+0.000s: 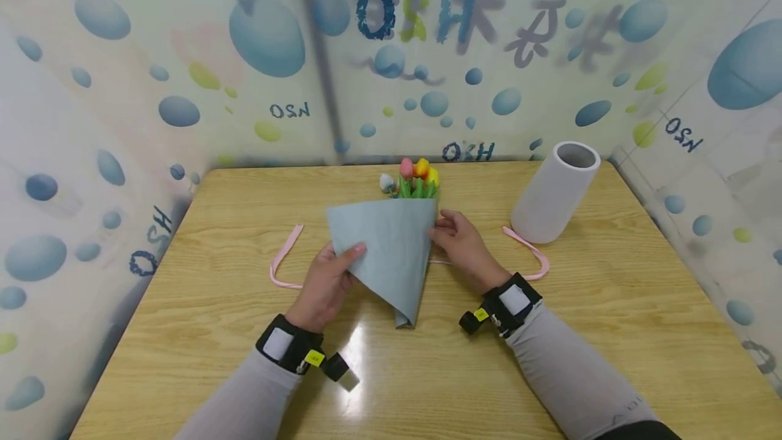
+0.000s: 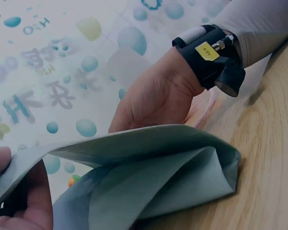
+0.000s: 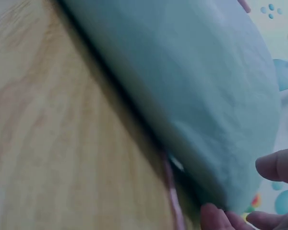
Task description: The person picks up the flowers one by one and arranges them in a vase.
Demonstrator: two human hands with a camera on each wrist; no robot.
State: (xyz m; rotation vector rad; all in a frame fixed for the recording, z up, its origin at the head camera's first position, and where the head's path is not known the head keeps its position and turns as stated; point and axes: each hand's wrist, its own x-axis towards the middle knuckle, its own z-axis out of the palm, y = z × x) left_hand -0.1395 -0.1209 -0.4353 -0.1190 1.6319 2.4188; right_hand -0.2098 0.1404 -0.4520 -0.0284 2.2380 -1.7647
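Observation:
Light blue wrapping paper (image 1: pixel 387 243) is folded into a cone around a bunch of artificial tulips (image 1: pixel 421 178), whose pink, orange, yellow and whitish heads show above its top edge. My left hand (image 1: pixel 326 284) pinches the paper's left flap, thumb on top and fingers beneath. On the other side, my right hand (image 1: pixel 461 243) touches the right edge of the cone. In the right wrist view its thumb (image 3: pixel 278 165) stands apart from the paper, and its fingertips (image 3: pixel 213 218) lie at the lower edge. The paper hides the stems.
A pink ribbon (image 1: pixel 540 267) runs under the paper, with its ends out on both sides. At the back right of the wooden table (image 1: pixel 611 331) is a white vase (image 1: pixel 552 199). A patterned curtain (image 1: pixel 379 87) rises behind the table.

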